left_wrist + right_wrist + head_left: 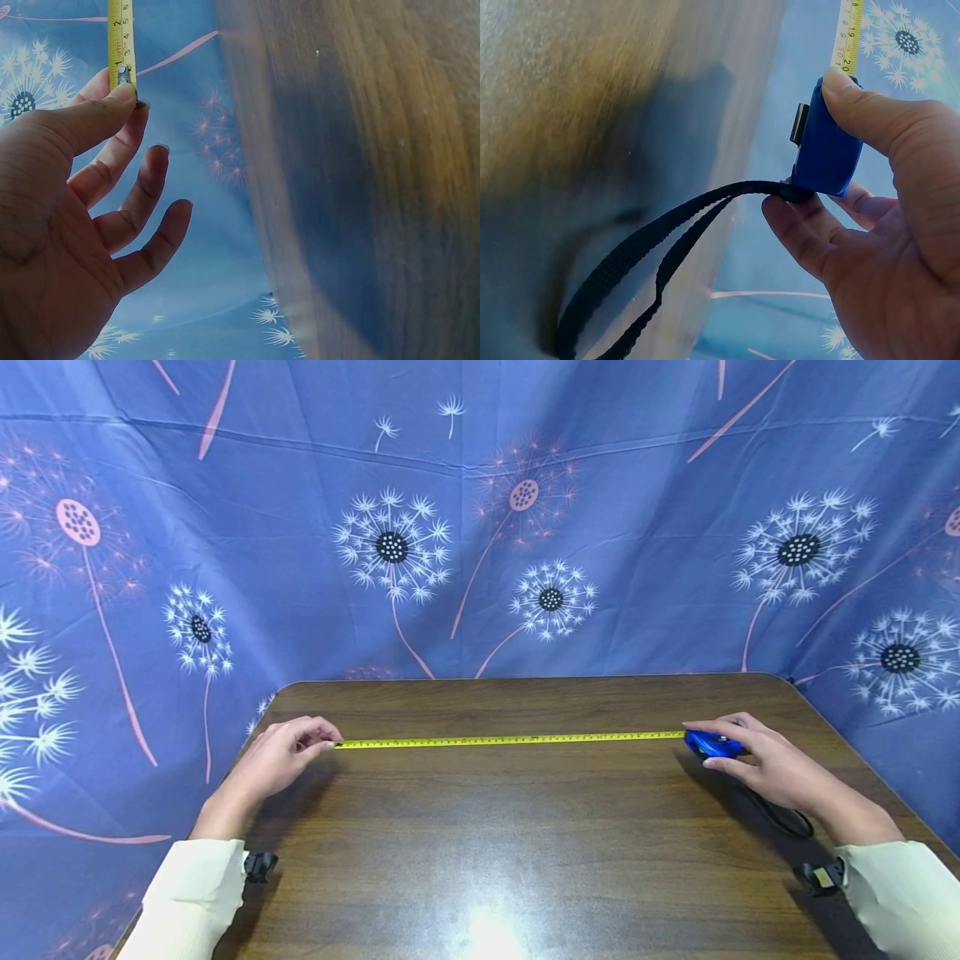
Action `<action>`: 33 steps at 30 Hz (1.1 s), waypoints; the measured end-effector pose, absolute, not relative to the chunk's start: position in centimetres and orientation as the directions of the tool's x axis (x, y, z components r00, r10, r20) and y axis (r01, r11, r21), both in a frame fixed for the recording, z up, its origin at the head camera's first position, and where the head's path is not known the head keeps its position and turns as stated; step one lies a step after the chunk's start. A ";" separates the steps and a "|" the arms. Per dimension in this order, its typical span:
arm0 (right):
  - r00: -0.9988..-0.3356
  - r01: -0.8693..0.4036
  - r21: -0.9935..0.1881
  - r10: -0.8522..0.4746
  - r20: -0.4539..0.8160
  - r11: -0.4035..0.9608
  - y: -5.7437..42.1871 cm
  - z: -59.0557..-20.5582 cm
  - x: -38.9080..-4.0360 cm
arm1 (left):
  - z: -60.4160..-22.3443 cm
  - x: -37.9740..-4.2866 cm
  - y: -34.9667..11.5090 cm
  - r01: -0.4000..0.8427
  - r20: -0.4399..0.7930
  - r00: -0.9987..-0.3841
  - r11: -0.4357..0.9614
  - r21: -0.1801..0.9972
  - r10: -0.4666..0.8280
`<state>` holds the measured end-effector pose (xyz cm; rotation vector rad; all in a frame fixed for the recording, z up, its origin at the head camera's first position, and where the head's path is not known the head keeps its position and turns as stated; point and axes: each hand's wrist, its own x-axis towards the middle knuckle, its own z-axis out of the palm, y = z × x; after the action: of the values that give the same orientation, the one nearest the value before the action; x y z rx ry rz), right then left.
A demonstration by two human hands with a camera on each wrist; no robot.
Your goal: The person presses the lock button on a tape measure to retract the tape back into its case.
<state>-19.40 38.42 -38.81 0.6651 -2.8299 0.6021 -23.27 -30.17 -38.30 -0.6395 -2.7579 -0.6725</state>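
Note:
A yellow tape measure blade stretches nearly straight across the view, above the wooden table. My left hand pinches its metal end hook between thumb and index finger; in the left wrist view the other fingers of that hand are loosely bent away from the blade. At the right, my right hand grips the blue tape measure case. The right wrist view shows the thumb on the case by the blade's mouth, with numbers near 20 at the exit. A black wrist strap hangs from the case.
The brown wood-grain table has rounded far corners and reflects a bright light near its front. A blue cloth with dandelion prints hangs behind and on both sides of it. Black wrist devices sit at the pale sleeves.

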 end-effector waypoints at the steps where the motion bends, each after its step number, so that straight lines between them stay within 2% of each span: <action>1: -0.888 -0.455 -0.350 -0.387 0.250 0.819 38.4 -38.8 -19.4 | -38.3 -23.3 -30.2 0.462 0.316 -0.879 0.801 0.380 0.357; 21: -0.888 -0.456 -0.341 -0.391 0.243 0.822 37.9 -38.4 -19.6 | -38.3 -23.2 -29.7 0.487 0.343 -0.864 0.786 0.380 0.369; 29: -0.898 -0.439 -0.378 -0.383 0.218 0.815 37.3 -38.1 -19.7 | -38.3 -23.4 -29.4 0.463 0.320 -0.878 0.805 0.372 0.356; 33: -0.883 -0.467 -0.366 -0.399 0.249 0.805 37.1 -38.2 -19.8 | -38.2 -23.4 -29.2 0.466 0.316 -0.877 0.800 0.378 0.362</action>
<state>-19.80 37.08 -38.19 0.6835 -2.8310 0.6359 -23.37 -29.20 -38.21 -0.6447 -2.7603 -0.6670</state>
